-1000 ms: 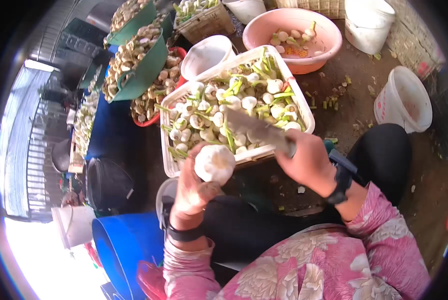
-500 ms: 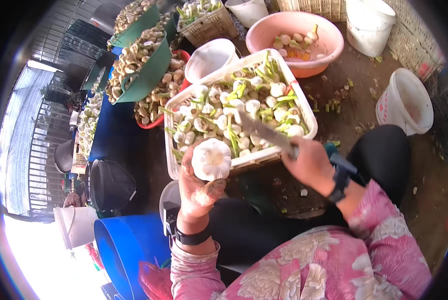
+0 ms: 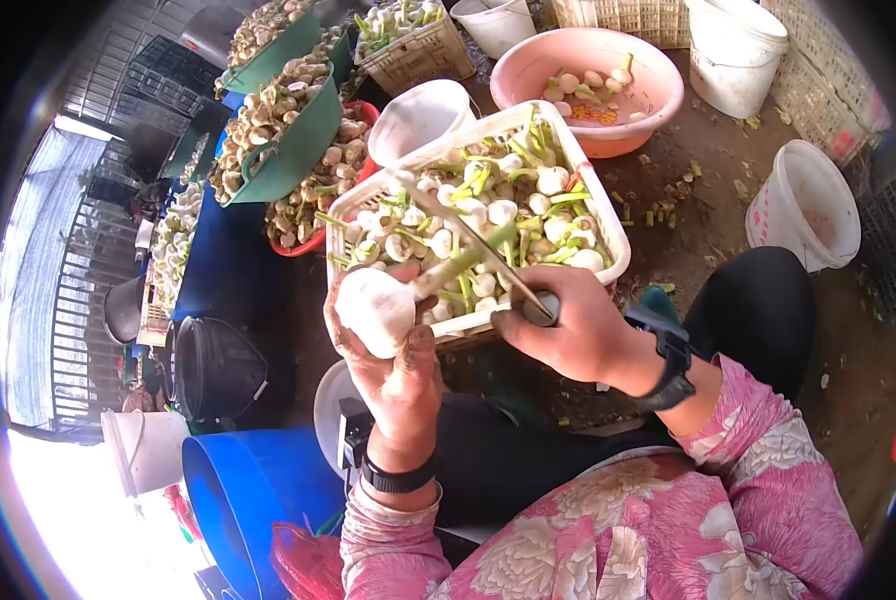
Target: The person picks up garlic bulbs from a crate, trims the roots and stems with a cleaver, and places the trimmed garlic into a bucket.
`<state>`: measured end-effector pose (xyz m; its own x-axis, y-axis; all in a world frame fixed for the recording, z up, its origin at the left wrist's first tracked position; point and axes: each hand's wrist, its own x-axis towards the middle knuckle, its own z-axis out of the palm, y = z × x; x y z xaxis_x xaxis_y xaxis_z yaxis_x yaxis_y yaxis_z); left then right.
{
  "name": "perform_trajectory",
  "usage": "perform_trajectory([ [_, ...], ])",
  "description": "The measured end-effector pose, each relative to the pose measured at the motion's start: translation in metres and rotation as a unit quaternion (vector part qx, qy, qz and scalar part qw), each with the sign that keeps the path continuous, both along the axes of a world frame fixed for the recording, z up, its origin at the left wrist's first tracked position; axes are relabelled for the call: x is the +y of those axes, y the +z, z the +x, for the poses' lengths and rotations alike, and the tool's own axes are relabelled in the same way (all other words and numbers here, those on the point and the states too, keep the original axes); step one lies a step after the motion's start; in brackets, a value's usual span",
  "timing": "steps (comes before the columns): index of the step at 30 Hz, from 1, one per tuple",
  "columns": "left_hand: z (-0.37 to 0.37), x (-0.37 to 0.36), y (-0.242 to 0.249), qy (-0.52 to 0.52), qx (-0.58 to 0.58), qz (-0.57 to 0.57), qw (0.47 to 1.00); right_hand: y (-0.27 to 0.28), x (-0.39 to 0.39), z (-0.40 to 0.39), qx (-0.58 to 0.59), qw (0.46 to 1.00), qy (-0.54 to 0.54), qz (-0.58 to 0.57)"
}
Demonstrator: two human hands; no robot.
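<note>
A large white garlic bulb (image 3: 376, 312) is gripped in my left hand (image 3: 400, 395), fingers and thumb wrapped round its sides. Its green stem (image 3: 456, 268) points up and to the right. My right hand (image 3: 586, 328) is closed on the handle of a knife (image 3: 483, 243). The blade, slightly blurred, slants up and left and overlaps the stem near its end. Just beyond both hands stands a white plastic crate (image 3: 608, 215) filled with garlic bulbs, some with short green stems.
A pink basin (image 3: 668, 105) with a few bulbs sits behind the crate. White buckets (image 3: 768, 215) stand at right. Green tubs (image 3: 293, 165) of garlic are at the back left. A blue barrel (image 3: 233, 500) is by my left side. Stem scraps (image 3: 660, 216) litter the floor.
My left hand has turned the bulb, so its stem now shows pointing right. My right hand has moved left and down, bringing the knife across the stem.
</note>
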<state>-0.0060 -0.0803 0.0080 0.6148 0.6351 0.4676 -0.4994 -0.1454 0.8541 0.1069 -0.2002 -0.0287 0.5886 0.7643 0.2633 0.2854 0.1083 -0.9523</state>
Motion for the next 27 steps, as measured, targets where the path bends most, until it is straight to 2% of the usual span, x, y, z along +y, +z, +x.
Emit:
perform_trajectory([
  [1,-0.003,0.000,0.002,-0.011,0.036,-0.068,0.997,0.001,0.001,0.000,0.009,1.000,0.024,-0.001],
  [2,0.001,-0.006,0.008,-0.003,0.017,-0.075,0.997,-0.023,0.000,0.003,-0.058,0.997,-0.003,-0.041],
  [4,-0.004,0.009,0.007,-0.042,-0.008,-0.172,0.984,-0.065,-0.010,-0.007,0.216,0.968,0.049,-0.117],
  [6,-0.009,0.024,0.006,-0.027,-0.014,-0.114,0.993,-0.076,-0.020,-0.018,0.360,0.904,0.024,-0.228],
  [7,-0.015,0.036,0.006,-0.011,0.025,-0.105,0.994,-0.075,-0.013,-0.012,0.151,0.984,0.002,-0.089],
  [8,-0.026,0.046,0.006,0.008,0.073,-0.102,0.992,-0.073,-0.006,-0.007,-0.083,0.993,-0.073,0.035],
  [9,-0.035,0.055,0.006,0.064,0.114,-0.093,0.987,-0.054,-0.009,0.005,-0.046,0.994,-0.075,-0.061],
  [10,-0.048,0.065,0.005,0.078,0.090,-0.137,0.983,-0.033,-0.016,0.012,-0.009,0.984,-0.079,-0.157],
  [12,-0.086,0.097,-0.006,0.116,0.167,-0.154,0.967,-0.033,-0.024,0.026,0.189,0.966,-0.076,-0.160],
  [13,-0.113,0.125,-0.025,0.153,0.279,-0.136,0.938,-0.028,-0.030,0.024,0.271,0.950,-0.078,-0.134],
  [14,-0.137,0.151,-0.048,0.187,0.389,-0.117,0.894,-0.034,-0.032,0.020,0.226,0.962,-0.077,-0.131],
  [16,-0.164,0.170,-0.077,0.243,0.622,-0.050,0.743,-0.051,-0.033,0.010,0.142,0.979,-0.069,-0.130],
  [17,-0.183,0.188,-0.102,0.276,0.696,0.070,0.659,-0.049,-0.030,0.008,0.127,0.980,-0.057,-0.143],
  [18,-0.190,0.188,-0.112,0.311,0.707,0.210,0.599,-0.048,-0.027,0.005,0.112,0.981,-0.046,-0.155],
  [20,-0.163,0.187,-0.091,0.366,0.571,0.340,0.652,-0.039,-0.023,0.003,0.096,0.978,-0.025,-0.181],
  [21,-0.139,0.186,-0.072,0.340,0.554,0.261,0.714,-0.044,-0.021,0.002,0.070,0.987,-0.030,-0.143],
  [22,-0.111,0.191,-0.057,0.314,0.529,0.178,0.768,-0.044,-0.020,0.002,0.089,0.982,-0.028,-0.163],
  [24,-0.071,0.212,-0.054,0.202,0.574,0.019,0.794,-0.041,-0.017,0.001,0.128,0.971,-0.026,-0.201],
  [27,-0.037,0.235,-0.103,0.160,0.721,0.135,0.661,-0.049,-0.016,0.002,0.150,0.967,-0.023,-0.203],
])
